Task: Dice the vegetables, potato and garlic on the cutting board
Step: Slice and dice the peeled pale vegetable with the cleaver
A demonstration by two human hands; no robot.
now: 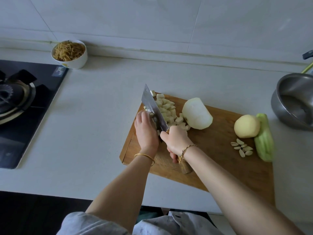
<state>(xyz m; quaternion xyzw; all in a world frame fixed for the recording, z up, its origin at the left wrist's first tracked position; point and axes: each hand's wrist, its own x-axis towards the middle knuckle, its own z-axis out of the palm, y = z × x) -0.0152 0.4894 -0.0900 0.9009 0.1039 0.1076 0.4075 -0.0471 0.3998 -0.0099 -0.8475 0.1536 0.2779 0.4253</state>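
The right grip (176, 141) clamps the cleaver (152, 106) handle; the left grip (146, 131) curls onto pale strips (147, 109) beside the blade: firm, probably slippery, best pinned from above.

The cutting board (220, 150) is brown wood with fine grain; the cut vegetable pieces (166, 109) are creamy white, the peeled half vegetable (197, 114) white, the potato (247, 126) pale yellow, the garlic cloves (242, 147) off-white and the ribbed stalk (265, 145) light green. The cleaver (152, 106) has a steel-grey blade and brown handle. The counter (93, 116) is pale grey-white, the stove (33, 99) black, the metal bowl (293, 102) silver-grey, and the white bowl (79, 62) holds tan-brown shreds (68, 51).
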